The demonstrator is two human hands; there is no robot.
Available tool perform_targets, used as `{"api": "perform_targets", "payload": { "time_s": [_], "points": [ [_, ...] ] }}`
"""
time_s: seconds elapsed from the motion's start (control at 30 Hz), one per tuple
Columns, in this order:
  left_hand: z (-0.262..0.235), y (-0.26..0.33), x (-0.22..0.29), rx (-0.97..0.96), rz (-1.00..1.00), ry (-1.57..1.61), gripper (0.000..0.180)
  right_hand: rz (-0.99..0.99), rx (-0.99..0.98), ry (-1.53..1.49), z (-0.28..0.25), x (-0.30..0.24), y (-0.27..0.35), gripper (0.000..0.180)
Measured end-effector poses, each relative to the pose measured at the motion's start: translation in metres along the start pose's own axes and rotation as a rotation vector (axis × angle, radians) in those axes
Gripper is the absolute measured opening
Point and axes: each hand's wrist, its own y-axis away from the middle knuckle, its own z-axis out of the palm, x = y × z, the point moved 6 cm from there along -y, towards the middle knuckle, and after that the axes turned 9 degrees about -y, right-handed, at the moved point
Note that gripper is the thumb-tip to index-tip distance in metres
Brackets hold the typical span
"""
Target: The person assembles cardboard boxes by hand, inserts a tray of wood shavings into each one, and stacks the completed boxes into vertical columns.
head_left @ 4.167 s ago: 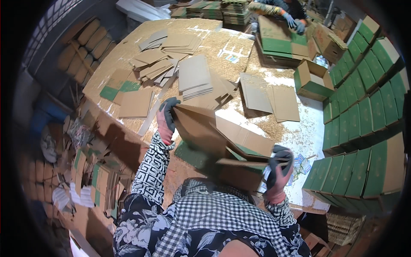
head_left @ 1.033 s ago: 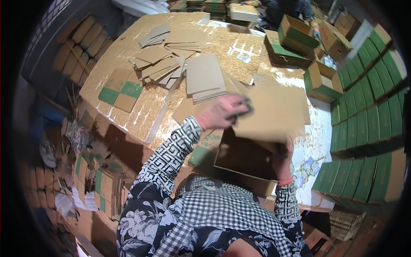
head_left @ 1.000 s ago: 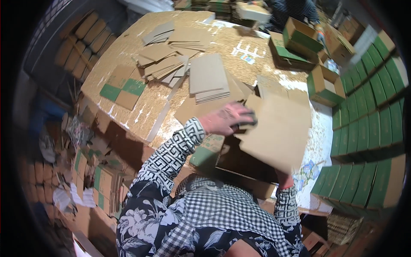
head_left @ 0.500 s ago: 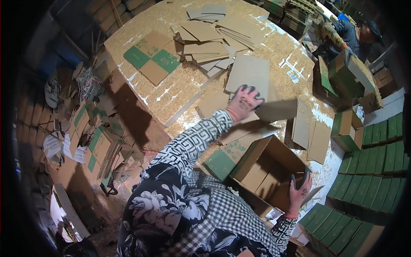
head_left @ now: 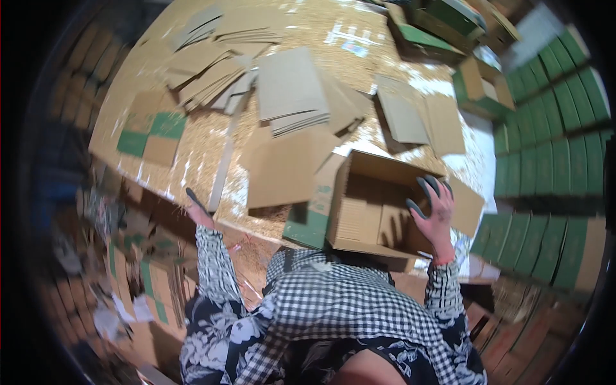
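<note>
An open cardboard box (head_left: 362,221) stands at the near side of the table, its inside bare brown board. My right hand (head_left: 436,215), in a pink glove with dark fingertips, is over the box's right side with fingers spread, holding nothing. My left hand (head_left: 200,210), gloved alike, is at the table's near left edge, somewhat blurred, its fingers stretched out and nothing visible in them. Left of the box, a brown cardboard sheet (head_left: 282,170) casts a shadow under its near edge. It partly covers a green-printed flat piece (head_left: 307,224) beside the box.
Grey cardboard sheets (head_left: 292,83) and more loose brown ones (head_left: 221,74) lie across the sawdust-strewn table (head_left: 205,138). A green-and-brown flattened carton (head_left: 154,131) is at the left. Rows of green boxes (head_left: 545,157) line the right side, near a small open box (head_left: 481,90).
My left hand has swung from the sheets in the middle to the table's left edge. The brown sheet now lies left of the box. The whole view has turned and shifted.
</note>
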Motion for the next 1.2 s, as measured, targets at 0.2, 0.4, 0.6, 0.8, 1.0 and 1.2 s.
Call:
{"api": "perform_targets", "payload": {
  "time_s": [0.2, 0.4, 0.6, 0.8, 1.0, 1.2],
  "points": [
    [0.070, 0.078, 0.085, 0.134, -0.154, 0.144, 0.045, 0.032, -0.011, 0.004, -0.002, 0.001, 0.001, 0.051],
    [0.067, 0.102, 0.136, -0.083, 0.085, -0.170, 0.039, 0.026, 0.024, 0.002, -0.004, 0.005, 0.007, 0.049],
    [0.161, 0.206, 0.240, -0.481, 0.807, -0.494, 0.045, 0.039, 0.176, -0.467, -0.011, 0.013, 0.012, 0.050],
    [0.265, 0.269, 0.230, -1.136, 0.205, 0.066, 0.038, -0.067, 0.164, -1.017, -0.053, 0.014, 0.015, 0.055],
    [0.284, 0.275, 0.186, -1.181, 0.449, -0.166, 0.059, 0.426, 0.292, -1.484, -0.087, 0.044, 0.057, 0.036],
    [0.278, 0.278, 0.156, -0.926, 0.018, -0.148, 0.038, 0.680, 0.408, -1.361, -0.111, 0.047, 0.130, 0.049]
  ]
}}
